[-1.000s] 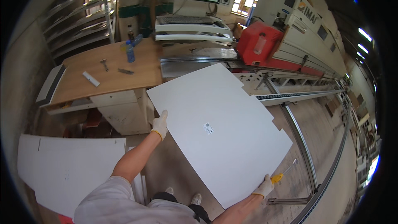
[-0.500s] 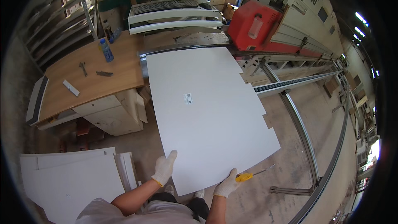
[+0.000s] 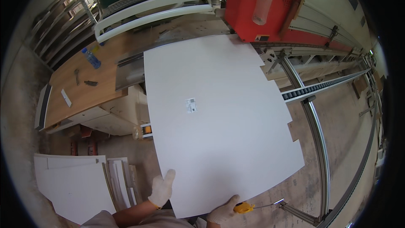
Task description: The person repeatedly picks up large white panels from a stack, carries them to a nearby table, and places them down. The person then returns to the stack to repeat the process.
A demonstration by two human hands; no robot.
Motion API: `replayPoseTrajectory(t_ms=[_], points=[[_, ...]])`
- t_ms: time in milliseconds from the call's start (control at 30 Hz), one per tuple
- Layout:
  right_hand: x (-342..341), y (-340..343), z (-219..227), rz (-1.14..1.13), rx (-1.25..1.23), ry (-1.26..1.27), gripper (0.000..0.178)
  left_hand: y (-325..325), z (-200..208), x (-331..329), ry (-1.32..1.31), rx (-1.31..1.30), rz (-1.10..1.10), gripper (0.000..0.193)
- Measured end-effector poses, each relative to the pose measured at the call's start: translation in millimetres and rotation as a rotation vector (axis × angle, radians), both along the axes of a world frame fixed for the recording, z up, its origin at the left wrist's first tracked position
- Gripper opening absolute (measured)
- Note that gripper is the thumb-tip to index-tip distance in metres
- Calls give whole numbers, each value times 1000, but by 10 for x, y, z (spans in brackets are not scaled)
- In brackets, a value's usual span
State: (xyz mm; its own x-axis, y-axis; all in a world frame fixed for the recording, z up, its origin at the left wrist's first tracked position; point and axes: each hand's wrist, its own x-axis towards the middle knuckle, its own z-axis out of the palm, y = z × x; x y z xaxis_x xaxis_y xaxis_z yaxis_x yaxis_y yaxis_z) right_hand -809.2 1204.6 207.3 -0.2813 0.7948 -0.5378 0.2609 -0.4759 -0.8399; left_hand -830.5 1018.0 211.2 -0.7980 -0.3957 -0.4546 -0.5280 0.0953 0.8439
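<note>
A large white panel (image 3: 219,143) with notches along its right edge and a small label (image 3: 191,105) reaches from my body to the machine bed. My gloved left hand (image 3: 161,190) grips its near left edge, thumb on top and fingers hidden beneath. At the near edge, my gloved right hand (image 3: 223,212) holds the panel too, its fingers mostly covered. That same hand carries a yellow-handled tool (image 3: 244,207) with a thin shaft and a bright tip, sticking out to the right. Its exact kind is unclear.
The red machine housing (image 3: 257,12) stands beyond the panel. Metal rails (image 3: 314,139) run along the right. On the left are a wooden desk (image 3: 95,97) with a bottle (image 3: 91,58) and wrench (image 3: 76,77), and stacked white panels (image 3: 76,185). A keyboard shelf (image 3: 156,12) overhangs the back.
The view has moved closer to the machine. Both hands keep their grip on the panel, whose far end now reaches nearer the red housing. The yellow-handled tool stays in my right hand.
</note>
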Motion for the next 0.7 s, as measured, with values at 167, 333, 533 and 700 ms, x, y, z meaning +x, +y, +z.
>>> replayPoseTrajectory(t_ms=[167,333,533,700], points=[[-462,706,-5,-46,61,266,50,656,45,-397,-131,-24,-99,59],[-754,1191,52,-119,76,231,43,1210,17,-685,-20,-35,-78,68],[-1041,1933,-199,-14,284,300,48,1650,112,-1076,31,75,-257,79],[-1310,2726,-410,174,534,76,59,1381,-10,-821,139,-84,-713,77]])
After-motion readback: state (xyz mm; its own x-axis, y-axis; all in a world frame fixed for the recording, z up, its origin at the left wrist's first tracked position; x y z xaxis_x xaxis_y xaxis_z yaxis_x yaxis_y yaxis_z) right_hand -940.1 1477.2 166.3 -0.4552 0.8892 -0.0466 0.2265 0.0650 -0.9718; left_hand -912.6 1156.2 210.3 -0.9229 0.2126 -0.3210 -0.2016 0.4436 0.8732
